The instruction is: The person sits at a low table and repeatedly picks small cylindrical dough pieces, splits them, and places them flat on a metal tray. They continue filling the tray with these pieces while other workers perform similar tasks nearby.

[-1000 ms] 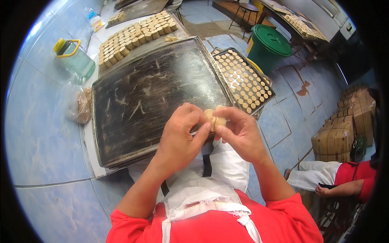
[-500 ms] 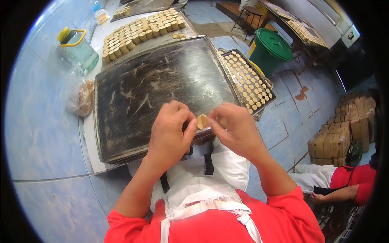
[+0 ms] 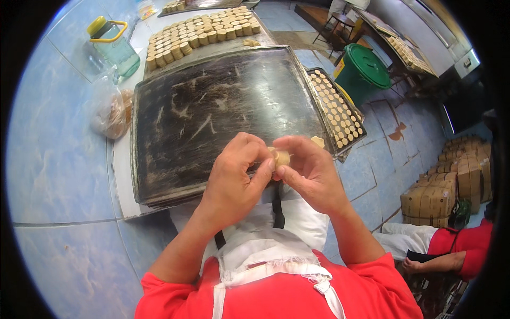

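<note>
Left hand (image 3: 239,170): thumb and forefinger pinching a small pale-cream round piece (image 3: 283,158).
Right hand (image 3: 312,169): fingers curled round that piece, nearer the left than half a second ago.
Scratched black rectangular metal tray (image 3: 223,117): its near edge lies by the piece; a pale flat disc (image 3: 317,142) now shows past the right hand.

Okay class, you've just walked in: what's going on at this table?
A person's left hand and right hand pinch small pale pieces between them at the near edge of a dark, scratched tray. Closely packed pale rounds stand beyond the tray, and more pale discs lie spaced apart to its right.
</note>
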{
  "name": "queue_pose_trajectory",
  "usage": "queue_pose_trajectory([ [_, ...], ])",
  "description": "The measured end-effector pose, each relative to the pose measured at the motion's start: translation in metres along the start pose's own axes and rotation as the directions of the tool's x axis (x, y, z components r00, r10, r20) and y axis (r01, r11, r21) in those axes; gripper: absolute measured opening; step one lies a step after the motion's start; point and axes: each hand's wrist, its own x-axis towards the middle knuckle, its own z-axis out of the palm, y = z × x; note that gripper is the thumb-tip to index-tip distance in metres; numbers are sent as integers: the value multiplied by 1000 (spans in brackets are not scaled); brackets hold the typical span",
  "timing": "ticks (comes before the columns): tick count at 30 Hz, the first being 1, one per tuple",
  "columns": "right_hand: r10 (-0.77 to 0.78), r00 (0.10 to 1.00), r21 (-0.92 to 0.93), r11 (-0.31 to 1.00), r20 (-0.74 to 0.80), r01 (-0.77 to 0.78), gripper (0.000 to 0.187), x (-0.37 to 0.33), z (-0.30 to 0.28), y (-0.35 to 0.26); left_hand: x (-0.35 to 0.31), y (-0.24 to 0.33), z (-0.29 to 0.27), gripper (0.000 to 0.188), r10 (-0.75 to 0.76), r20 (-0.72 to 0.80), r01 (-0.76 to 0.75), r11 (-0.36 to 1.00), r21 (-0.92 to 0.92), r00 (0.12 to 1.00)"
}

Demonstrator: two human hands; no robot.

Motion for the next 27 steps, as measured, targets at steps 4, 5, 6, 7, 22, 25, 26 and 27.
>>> queue_pose_trajectory([
  [4,36,999,-44,998,-14,-37,37,2,-1,0,-2,-6,-17,9,-11,-74,20,993,119,997],
  [5,10,999,-28,1000,-35,-11,37,3,-1,0,-3,-8,-20,9,-14,-106,33,984,174,994],
  [6,-15,998,-12,1000,-56,14,36,4,-1,0,-3,-10,-23,8,-16,-139,47,973,227,990],
  [7,-44,996,-2,999,-82,44,36,4,0,0,-2,-11,-21,8,49,-132,-28,988,155,990],
  [22,33,999,31,999,32,-34,33,7,25,9,-25,-6,-38,11,19,-96,21,915,402,995],
  [25,43,999,11,999,33,-44,33,8,30,9,-32,-5,-42,10,10,-89,26,918,397,996],
  [26,38,998,-4,999,39,-38,32,8,32,10,-35,-5,-42,10,11,-83,17,943,333,997],
  [27,42,997,7,999,60,-43,32,9,36,12,-38,-4,-39,12,23,-95,-5,983,184,995],
])
